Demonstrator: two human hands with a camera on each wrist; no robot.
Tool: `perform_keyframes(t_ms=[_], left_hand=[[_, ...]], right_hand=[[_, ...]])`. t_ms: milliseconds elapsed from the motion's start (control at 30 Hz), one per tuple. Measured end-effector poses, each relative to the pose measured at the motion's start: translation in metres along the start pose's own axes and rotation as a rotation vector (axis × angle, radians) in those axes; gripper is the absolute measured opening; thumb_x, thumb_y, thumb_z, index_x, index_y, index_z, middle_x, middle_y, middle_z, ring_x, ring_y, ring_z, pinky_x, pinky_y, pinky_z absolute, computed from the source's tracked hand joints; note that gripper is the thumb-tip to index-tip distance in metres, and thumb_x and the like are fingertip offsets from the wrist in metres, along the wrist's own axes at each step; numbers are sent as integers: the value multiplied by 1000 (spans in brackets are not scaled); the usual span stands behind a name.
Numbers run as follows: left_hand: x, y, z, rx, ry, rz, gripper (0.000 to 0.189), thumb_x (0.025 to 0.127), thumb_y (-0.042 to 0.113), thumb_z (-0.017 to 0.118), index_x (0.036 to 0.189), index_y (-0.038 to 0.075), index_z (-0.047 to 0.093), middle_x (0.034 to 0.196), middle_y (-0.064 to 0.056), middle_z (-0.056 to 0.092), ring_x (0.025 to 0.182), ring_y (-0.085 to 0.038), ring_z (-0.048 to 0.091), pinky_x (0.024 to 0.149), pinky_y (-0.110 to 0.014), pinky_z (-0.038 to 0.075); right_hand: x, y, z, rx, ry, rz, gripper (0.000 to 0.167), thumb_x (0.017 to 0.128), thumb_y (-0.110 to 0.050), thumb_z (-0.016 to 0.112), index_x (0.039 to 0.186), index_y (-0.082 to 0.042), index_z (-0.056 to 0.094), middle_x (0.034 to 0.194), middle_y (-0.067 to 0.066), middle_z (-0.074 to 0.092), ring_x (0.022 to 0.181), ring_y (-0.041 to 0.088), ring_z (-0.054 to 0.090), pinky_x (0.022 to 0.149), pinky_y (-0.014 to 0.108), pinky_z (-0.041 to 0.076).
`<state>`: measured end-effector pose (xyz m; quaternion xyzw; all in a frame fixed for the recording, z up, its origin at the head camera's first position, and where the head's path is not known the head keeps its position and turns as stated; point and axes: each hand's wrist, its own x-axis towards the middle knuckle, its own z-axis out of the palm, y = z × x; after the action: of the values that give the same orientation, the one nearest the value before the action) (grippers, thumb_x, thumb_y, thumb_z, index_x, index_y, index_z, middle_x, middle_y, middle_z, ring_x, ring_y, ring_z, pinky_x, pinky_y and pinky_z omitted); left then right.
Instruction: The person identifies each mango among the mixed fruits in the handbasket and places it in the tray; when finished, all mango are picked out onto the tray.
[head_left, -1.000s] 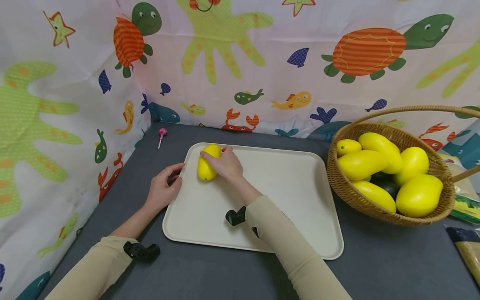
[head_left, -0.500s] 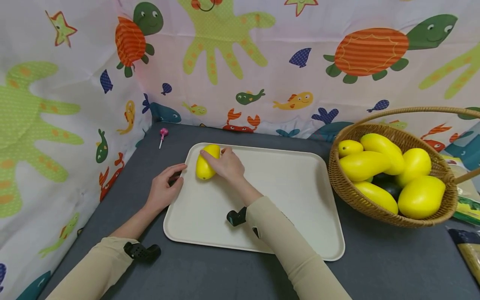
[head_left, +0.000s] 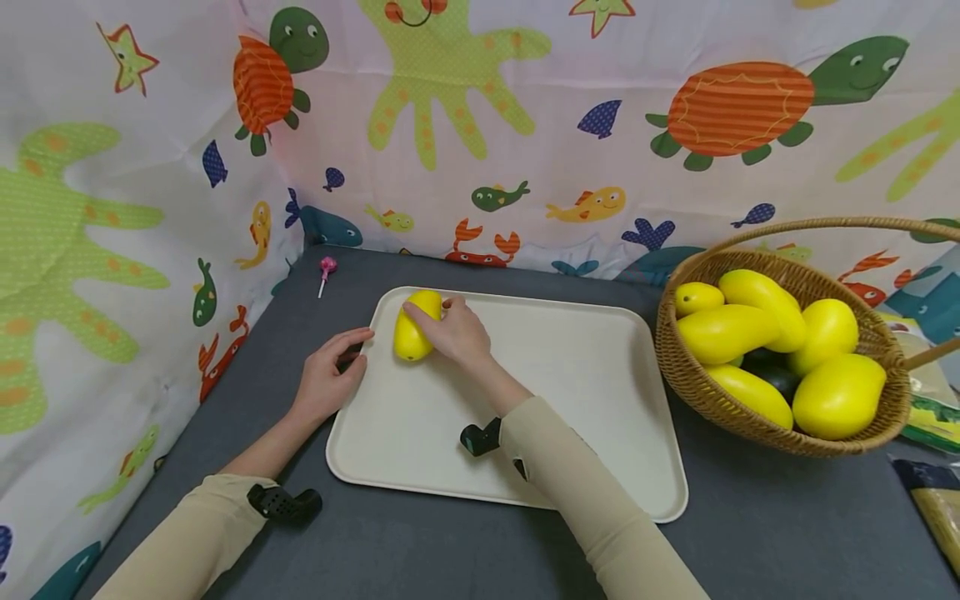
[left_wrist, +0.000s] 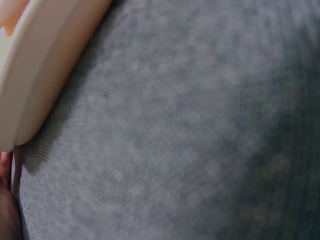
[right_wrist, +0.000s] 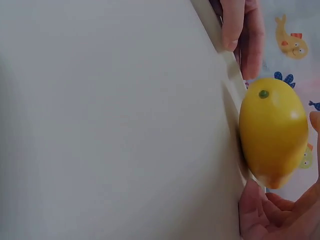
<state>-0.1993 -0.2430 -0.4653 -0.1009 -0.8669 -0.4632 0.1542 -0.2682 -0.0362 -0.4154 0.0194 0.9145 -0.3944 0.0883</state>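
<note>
A smooth yellow oval fruit point(head_left: 412, 340), like a mango or lemon, is at the left end of a cream tray point(head_left: 570, 375). My right hand point(head_left: 459, 335) grips it from the right, thumb lying across its near face. In the right wrist view the fruit point(right_wrist: 273, 132) shows a green stem spot, with right-hand fingers point(right_wrist: 255, 212) at its other end. My left hand point(head_left: 327, 377) touches the tray's left rim with its fingertips, thumb and fingers apart. Only a sliver of the left hand point(left_wrist: 7, 210) shows in the left wrist view, beside the tray's edge point(left_wrist: 50, 75).
Right of the tray stands a wicker basket point(head_left: 690, 400) holding several yellow fruits point(head_left: 840, 396) and a dark one point(head_left: 774, 377). A pink lollipop point(head_left: 327, 265) lies at the back left. Packets point(head_left: 930, 492) lie at the right edge. A patterned cloth hangs behind and on the left.
The right forearm has shifted slightly to the right, its hand still gripping the fruit in about the same spot. The left hand stays at the rim.
</note>
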Motion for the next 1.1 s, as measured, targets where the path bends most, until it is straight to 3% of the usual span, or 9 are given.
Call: perform_keyframes(t_ms=[200, 400, 633, 800, 967, 1100], left_hand=[[0, 1, -1, 17, 8, -8, 33, 91, 0, 58, 123, 4, 66, 129, -8, 60, 111, -23, 59, 82, -9, 42], [1, 2, 2, 44, 15, 11, 25, 92, 1, 59, 113, 4, 71, 128, -10, 61, 108, -25, 61, 79, -9, 42], [2, 2, 4, 44, 19, 19, 20, 92, 1, 60, 106, 5, 74, 126, -11, 62, 101, -25, 63, 77, -10, 42], [1, 0, 2, 45, 23, 19, 20, 92, 1, 60, 104, 5, 75, 126, -12, 62, 99, -25, 63, 76, -9, 42], [0, -1, 1, 44, 24, 10, 19, 92, 1, 60, 103, 6, 75, 126, -11, 61, 98, -25, 63, 74, -10, 42], [-2, -1, 2, 46, 22, 5, 19, 92, 2, 60, 103, 6, 75, 126, -11, 61, 98, -25, 63, 72, -11, 42]], right_hand=[[-6, 7, -10, 151, -86, -50, 78, 86, -65, 56, 137, -7, 41, 114, 9, 59, 90, 22, 57, 76, 32, 49], [-20, 21, -27, 268, -148, -59, 67, 90, -51, 61, 139, -9, 42, 122, 5, 56, 100, 19, 58, 83, 31, 50], [-45, 41, -66, 308, -192, -156, 29, 95, -29, 62, 119, -12, 64, 112, 2, 64, 102, 27, 61, 81, 32, 51], [-62, 50, -103, 340, -237, -195, 21, 96, -22, 60, 111, -10, 69, 110, 11, 68, 101, 36, 60, 88, 44, 51], [-82, 58, -145, 279, -270, -245, 22, 97, -24, 60, 111, -10, 68, 108, 10, 68, 96, 32, 61, 84, 42, 51], [-99, 67, -185, 110, -256, -358, 17, 96, -25, 62, 107, -13, 70, 99, 1, 69, 88, 21, 61, 76, 34, 52]])
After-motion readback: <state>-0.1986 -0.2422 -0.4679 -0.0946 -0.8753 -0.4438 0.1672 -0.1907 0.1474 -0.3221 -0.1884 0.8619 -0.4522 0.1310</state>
